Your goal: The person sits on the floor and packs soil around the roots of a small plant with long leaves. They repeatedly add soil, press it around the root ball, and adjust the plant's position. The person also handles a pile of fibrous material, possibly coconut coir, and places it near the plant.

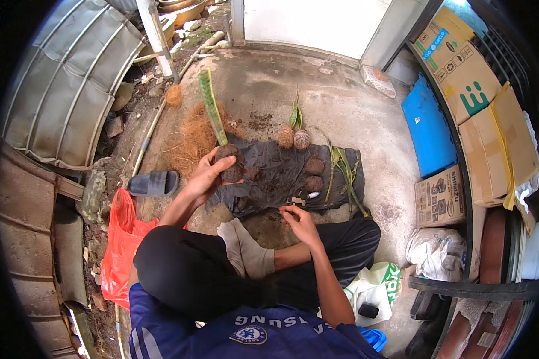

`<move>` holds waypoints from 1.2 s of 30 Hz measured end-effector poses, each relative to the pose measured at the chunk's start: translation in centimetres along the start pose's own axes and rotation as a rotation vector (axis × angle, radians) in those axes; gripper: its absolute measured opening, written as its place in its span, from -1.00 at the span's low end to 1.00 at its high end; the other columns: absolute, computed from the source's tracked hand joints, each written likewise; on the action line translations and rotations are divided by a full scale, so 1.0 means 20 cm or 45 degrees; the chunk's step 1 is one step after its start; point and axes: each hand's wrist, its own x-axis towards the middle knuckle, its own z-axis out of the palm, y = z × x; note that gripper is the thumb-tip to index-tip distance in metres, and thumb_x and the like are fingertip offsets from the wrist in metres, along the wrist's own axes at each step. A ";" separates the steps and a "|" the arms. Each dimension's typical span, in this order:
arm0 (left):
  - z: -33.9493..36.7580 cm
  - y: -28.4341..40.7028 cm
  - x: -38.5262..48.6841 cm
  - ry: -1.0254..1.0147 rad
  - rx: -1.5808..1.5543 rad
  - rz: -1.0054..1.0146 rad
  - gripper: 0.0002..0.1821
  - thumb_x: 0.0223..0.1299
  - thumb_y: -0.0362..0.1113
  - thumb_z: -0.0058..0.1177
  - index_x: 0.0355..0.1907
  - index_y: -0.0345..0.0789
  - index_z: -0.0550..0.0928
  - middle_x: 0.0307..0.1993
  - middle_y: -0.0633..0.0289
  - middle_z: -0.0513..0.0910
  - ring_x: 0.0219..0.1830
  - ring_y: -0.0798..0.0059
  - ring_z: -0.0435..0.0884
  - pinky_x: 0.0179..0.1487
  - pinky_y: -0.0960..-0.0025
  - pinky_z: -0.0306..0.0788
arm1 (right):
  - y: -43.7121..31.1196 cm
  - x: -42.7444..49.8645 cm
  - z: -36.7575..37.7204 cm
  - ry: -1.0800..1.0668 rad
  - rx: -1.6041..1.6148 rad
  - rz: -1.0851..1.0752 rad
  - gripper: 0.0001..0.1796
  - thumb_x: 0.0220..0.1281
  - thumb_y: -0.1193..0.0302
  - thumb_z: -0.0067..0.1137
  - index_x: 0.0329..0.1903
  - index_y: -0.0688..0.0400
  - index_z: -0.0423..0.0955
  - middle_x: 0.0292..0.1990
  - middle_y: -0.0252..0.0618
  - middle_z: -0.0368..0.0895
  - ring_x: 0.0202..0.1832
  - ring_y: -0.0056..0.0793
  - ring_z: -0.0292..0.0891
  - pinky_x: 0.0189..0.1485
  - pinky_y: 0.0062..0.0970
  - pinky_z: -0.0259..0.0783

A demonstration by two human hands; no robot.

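Observation:
My left hand [211,176] grips a dark soil ball [230,164], its thumb pressed across the front. A single variegated snake plant leaf [212,110] rises from the ball, leaning slightly left. Over my crossed legs, my right hand [300,224] hangs with slightly parted fingers, and nothing shows between them. Beyond it lies a black plastic sheet [278,168] strewn with soil. Two bare soil balls, one [314,166] behind the other [314,183], rest on the sheet's right half. At its far edge are two wrapped balls, one in brown fibre [285,137], one in pale string [302,139], with leaves upright.
Loose coconut fibre [193,134] is heaped at the sheet's left, near a grey slide sandal [153,183]. Uprooted leafy plants [343,168] lie across its right end, and a small white-capped item [313,194] near its front edge. A red plastic bag [121,251] flanks my left knee; cardboard boxes [498,150] fill a rack at right.

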 end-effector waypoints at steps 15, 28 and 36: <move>-0.04 -0.46 0.17 0.376 -0.182 -0.035 -0.53 0.30 -0.29 0.17 0.16 -0.30 0.30 -0.06 0.21 0.56 -0.10 0.49 0.61 -0.11 0.34 0.63 | 0.34 0.71 0.18 0.285 -1.000 -0.499 -0.59 0.17 0.55 0.22 0.11 0.21 0.52 0.10 0.01 0.50 0.13 -0.01 0.46 0.16 -0.18 0.42; -0.14 -0.50 0.11 0.491 -0.143 0.012 -0.57 0.32 -0.24 0.14 0.11 -0.29 0.30 -0.08 0.19 0.53 -0.10 0.43 0.64 -0.08 0.25 0.65 | 0.43 0.77 0.07 0.398 -0.665 -0.217 -0.71 0.19 0.41 0.30 -0.02 0.17 0.61 -0.18 -0.15 0.61 -0.12 -0.18 0.58 -0.03 -0.17 0.50; -0.03 -0.51 0.18 0.395 -0.123 -0.012 -0.57 0.34 -0.21 0.13 0.11 -0.29 0.30 -0.05 0.18 0.53 -0.09 0.43 0.63 -0.05 0.23 0.64 | 0.44 0.68 -0.03 0.550 -0.627 -0.109 -0.76 0.27 0.40 0.19 -0.03 0.14 0.61 -0.12 -0.12 0.61 -0.09 -0.13 0.58 -0.03 -0.19 0.49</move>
